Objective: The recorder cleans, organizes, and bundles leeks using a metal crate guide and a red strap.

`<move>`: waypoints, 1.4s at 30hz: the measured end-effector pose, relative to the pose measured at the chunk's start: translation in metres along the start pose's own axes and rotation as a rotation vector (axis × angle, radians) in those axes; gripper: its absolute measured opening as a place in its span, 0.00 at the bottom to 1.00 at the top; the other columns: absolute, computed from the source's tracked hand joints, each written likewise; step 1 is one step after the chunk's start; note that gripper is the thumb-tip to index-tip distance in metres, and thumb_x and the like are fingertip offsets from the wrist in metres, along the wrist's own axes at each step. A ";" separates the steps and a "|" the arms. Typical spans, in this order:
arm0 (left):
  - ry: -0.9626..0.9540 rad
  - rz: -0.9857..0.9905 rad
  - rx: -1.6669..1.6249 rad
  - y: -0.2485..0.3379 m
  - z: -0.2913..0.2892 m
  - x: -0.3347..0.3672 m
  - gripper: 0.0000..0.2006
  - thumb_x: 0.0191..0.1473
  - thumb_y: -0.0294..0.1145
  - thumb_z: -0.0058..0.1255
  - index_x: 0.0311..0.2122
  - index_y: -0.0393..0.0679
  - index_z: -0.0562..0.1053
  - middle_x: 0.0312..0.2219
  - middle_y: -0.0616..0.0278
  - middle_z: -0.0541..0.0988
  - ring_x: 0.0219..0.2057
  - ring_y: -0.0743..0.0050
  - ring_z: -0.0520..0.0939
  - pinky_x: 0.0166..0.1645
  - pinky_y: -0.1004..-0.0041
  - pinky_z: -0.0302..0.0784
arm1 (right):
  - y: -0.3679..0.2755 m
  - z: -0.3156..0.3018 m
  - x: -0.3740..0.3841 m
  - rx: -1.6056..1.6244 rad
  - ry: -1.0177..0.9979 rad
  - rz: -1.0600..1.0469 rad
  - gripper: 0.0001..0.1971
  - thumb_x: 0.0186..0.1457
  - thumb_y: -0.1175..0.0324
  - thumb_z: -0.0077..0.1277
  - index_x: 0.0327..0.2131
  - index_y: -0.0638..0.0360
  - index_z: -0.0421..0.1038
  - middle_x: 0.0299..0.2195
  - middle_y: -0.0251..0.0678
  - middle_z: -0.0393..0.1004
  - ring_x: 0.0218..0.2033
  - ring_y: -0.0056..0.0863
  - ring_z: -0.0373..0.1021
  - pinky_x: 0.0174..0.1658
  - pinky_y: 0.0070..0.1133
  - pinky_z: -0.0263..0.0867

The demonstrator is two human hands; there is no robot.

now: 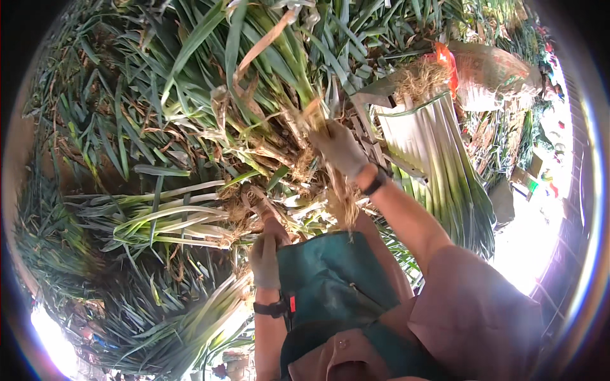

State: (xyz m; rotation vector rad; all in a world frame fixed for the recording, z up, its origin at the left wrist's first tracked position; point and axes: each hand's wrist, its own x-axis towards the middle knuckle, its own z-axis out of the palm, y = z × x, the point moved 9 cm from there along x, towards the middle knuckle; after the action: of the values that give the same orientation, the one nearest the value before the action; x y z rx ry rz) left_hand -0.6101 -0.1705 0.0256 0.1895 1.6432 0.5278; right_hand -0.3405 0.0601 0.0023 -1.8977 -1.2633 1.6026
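My right hand (340, 150), in a pale work glove, is closed around a green onion stalk with dry tan outer leaves. Its green tops seem to run up and away, and stringy dry material (345, 203) hangs below the hand. My left hand (265, 260), also gloved, is low beside the dark green apron (327, 267); its fingers are not clear. Just beyond it lies a row of white-stemmed green onions (171, 219), roots toward me. A large untrimmed heap of green onions (254, 82) spreads in front of my right hand.
At the right stands a thick bundle of cleaned green onions (438, 152), roots up, tied with a green band. Behind it are an orange bag piece (448, 66) and a pale sack (495, 76). Another bundle (216, 311) lies at lower left. Leaf litter covers the ground at left.
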 end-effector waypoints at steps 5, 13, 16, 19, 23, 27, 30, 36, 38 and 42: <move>-0.217 0.222 0.006 0.119 0.060 -0.013 0.14 0.61 0.37 0.50 0.43 0.36 0.73 0.31 0.67 0.77 0.26 0.85 0.73 0.29 0.82 0.69 | -0.078 -0.014 -0.166 -0.349 0.355 -0.328 0.13 0.51 0.70 0.57 0.36 0.64 0.65 0.20 0.41 0.68 0.19 0.37 0.66 0.22 0.27 0.62; -0.580 0.110 -0.317 0.152 0.131 -0.077 0.17 0.55 0.29 0.57 0.48 0.35 0.71 0.38 0.66 0.78 0.37 0.80 0.76 0.44 0.78 0.72 | -0.088 0.012 -0.292 -0.276 0.194 -0.123 0.20 0.48 0.64 0.60 0.41 0.63 0.65 0.22 0.46 0.72 0.26 0.48 0.73 0.27 0.34 0.67; -0.533 0.144 -0.335 0.128 0.104 -0.086 0.18 0.54 0.33 0.59 0.48 0.35 0.72 0.39 0.64 0.78 0.39 0.79 0.77 0.47 0.77 0.71 | -0.080 0.014 -0.258 0.090 0.100 -0.074 0.19 0.54 0.58 0.56 0.40 0.64 0.70 0.23 0.43 0.74 0.23 0.31 0.72 0.28 0.28 0.66; -0.456 0.199 -0.339 0.111 0.073 -0.094 0.20 0.55 0.40 0.58 0.47 0.39 0.72 0.36 0.66 0.78 0.34 0.79 0.78 0.34 0.80 0.74 | -0.084 0.045 -0.231 0.276 -0.106 0.242 0.16 0.58 0.58 0.53 0.35 0.65 0.74 0.21 0.43 0.73 0.23 0.21 0.68 0.28 0.26 0.64; -0.368 0.236 -0.428 0.120 0.072 -0.116 0.19 0.56 0.43 0.56 0.47 0.41 0.71 0.33 0.68 0.77 0.28 0.80 0.78 0.25 0.83 0.71 | -0.075 0.037 -0.242 0.224 -0.001 0.206 0.19 0.61 0.55 0.48 0.31 0.64 0.77 0.20 0.36 0.74 0.23 0.19 0.68 0.27 0.25 0.64; -0.200 0.219 -0.506 0.101 0.046 -0.111 0.15 0.55 0.42 0.58 0.41 0.43 0.72 0.21 0.72 0.75 0.16 0.90 0.69 0.15 0.86 0.56 | -0.026 0.033 -0.275 -0.478 -0.162 0.008 0.21 0.61 0.52 0.45 0.36 0.61 0.78 0.26 0.39 0.78 0.26 0.34 0.74 0.30 0.30 0.67; -0.154 0.279 -0.466 0.129 0.029 -0.103 0.11 0.56 0.38 0.56 0.40 0.44 0.72 0.22 0.73 0.75 0.17 0.91 0.69 0.17 0.87 0.58 | 0.093 -0.017 -0.327 -0.821 -0.376 0.327 0.17 0.58 0.50 0.47 0.44 0.45 0.75 0.32 0.48 0.77 0.31 0.42 0.75 0.38 0.33 0.69; -0.237 0.239 -0.403 0.110 0.029 -0.071 0.11 0.58 0.36 0.53 0.40 0.39 0.73 0.27 0.66 0.77 0.26 0.78 0.76 0.32 0.78 0.72 | -0.066 -0.023 -0.255 -0.355 -0.074 -0.370 0.23 0.54 0.55 0.53 0.45 0.64 0.68 0.40 0.50 0.74 0.40 0.45 0.72 0.39 0.35 0.70; -0.326 0.280 -0.523 0.108 0.075 -0.063 0.11 0.59 0.35 0.52 0.40 0.38 0.73 0.28 0.62 0.77 0.28 0.73 0.78 0.35 0.75 0.75 | -0.069 0.004 -0.259 0.018 -0.377 -0.448 0.22 0.59 0.55 0.47 0.48 0.64 0.66 0.33 0.44 0.74 0.31 0.37 0.71 0.30 0.30 0.69; -0.414 -0.128 -0.932 0.061 0.082 -0.006 0.12 0.60 0.33 0.50 0.45 0.37 0.71 0.37 0.57 0.78 0.36 0.65 0.79 0.45 0.66 0.77 | -0.052 0.071 -0.297 0.628 -0.507 0.605 0.21 0.64 0.50 0.39 0.44 0.60 0.68 0.18 0.29 0.66 0.13 0.17 0.61 0.15 0.17 0.58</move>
State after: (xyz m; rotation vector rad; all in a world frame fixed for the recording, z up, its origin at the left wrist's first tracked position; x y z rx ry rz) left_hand -0.5408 -0.1007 0.0537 -0.4663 0.8778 1.0199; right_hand -0.4145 -0.1674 0.1987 -1.5684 -0.2066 2.5186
